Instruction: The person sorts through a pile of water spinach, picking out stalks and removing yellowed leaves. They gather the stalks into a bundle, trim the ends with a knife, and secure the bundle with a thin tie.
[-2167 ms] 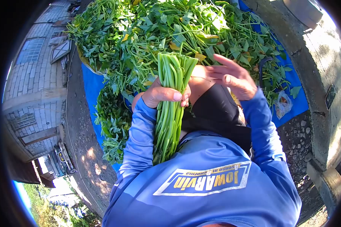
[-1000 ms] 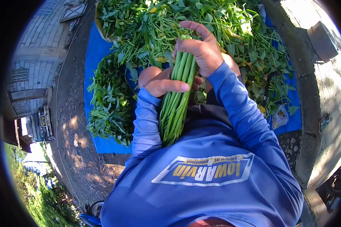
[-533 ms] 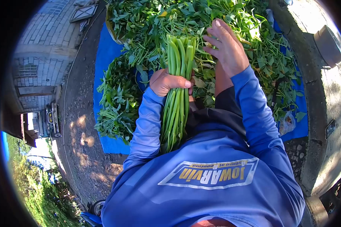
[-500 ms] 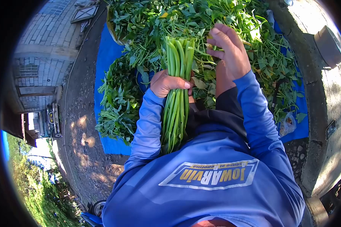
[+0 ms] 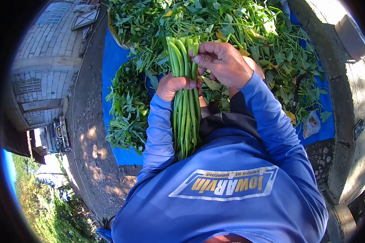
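Note:
My left hand (image 5: 176, 86) is wrapped around the middle of a thick bunch of long green stems (image 5: 185, 121), which look like water spinach. The bunch stands lengthwise before my chest, its cut ends at the top and its lower tips close to my shirt. At the upper right of the bunch, my right hand (image 5: 225, 64) pinches one stem between thumb and forefinger, just above the left hand. Behind both hands spreads a big heap of leafy greens (image 5: 231, 20) with some yellow leaves in it.
A smaller leafy pile (image 5: 127, 109) lies left on the blue tarp (image 5: 123, 157). To the right are a clear plastic bag (image 5: 311, 124), a dark-handled tool (image 5: 298, 89) partly among leaves, and a concrete ledge (image 5: 346, 109). A parked vehicle (image 5: 59, 135) stands far left.
My right hand has come left and down from beside the bunch and closed on a stem near its top. A yellow leaf now shows near the plastic bag.

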